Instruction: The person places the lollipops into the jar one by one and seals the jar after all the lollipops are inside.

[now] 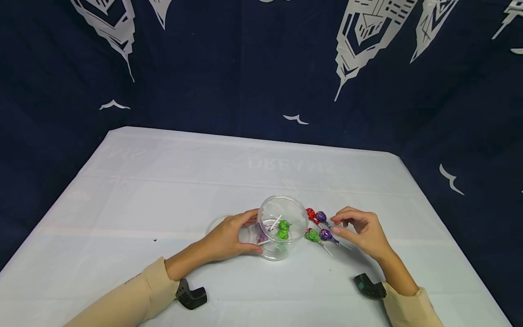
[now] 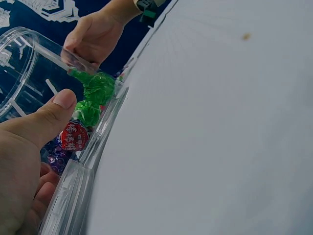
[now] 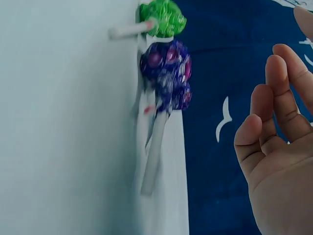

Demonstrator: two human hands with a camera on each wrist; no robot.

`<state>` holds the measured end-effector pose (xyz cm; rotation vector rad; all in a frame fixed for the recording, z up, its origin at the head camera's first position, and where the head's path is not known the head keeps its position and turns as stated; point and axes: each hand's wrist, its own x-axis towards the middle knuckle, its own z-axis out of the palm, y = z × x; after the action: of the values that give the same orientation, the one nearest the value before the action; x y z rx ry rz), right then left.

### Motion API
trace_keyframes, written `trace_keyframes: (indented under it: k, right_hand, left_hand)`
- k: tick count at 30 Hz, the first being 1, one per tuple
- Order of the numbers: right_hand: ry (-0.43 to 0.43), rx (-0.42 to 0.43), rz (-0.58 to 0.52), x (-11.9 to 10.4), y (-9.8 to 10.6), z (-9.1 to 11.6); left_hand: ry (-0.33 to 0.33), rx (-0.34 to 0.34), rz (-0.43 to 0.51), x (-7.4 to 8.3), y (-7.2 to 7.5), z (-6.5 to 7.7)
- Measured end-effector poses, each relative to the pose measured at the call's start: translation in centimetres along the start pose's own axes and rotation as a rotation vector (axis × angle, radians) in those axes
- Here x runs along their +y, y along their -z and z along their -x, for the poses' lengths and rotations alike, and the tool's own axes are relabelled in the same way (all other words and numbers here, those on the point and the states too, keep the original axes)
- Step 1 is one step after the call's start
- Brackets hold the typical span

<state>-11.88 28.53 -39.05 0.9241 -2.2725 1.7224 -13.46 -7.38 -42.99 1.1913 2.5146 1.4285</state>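
A clear plastic jar (image 1: 282, 211) stands on the white table, its round mouth upward. My left hand (image 1: 229, 238) holds it from the left, thumb in front and fingers behind. Inside lie lollipops with green wrappers (image 1: 283, 229), and in the left wrist view a red lollipop (image 2: 74, 136) and a purple lollipop (image 2: 58, 159) also show through the wall. Right of the jar lies a small group: a red lollipop (image 1: 311, 214), a green lollipop (image 1: 312, 235) and two purple lollipops (image 1: 326, 235). My right hand (image 1: 365, 231) hovers beside them, fingers loosely bent, holding nothing.
A clear round lid (image 1: 213, 223) lies on the table behind my left hand, partly covered by it. The white tablecloth (image 1: 163, 204) ends at a dark blue curtain (image 1: 229, 81) with white prints.
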Motion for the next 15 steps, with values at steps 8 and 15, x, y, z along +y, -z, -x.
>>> trace_keyframes:
  k: [8,15]
  right_hand:
    - [-0.020,0.080,0.051,0.8,0.4,1.0]
    - [-0.078,0.104,0.138,1.3,0.6,1.2]
  left_hand:
    - [-0.001,-0.003,0.000,0.0,-0.1,0.1]
    - [-0.004,0.000,0.000,0.0,0.0,0.0]
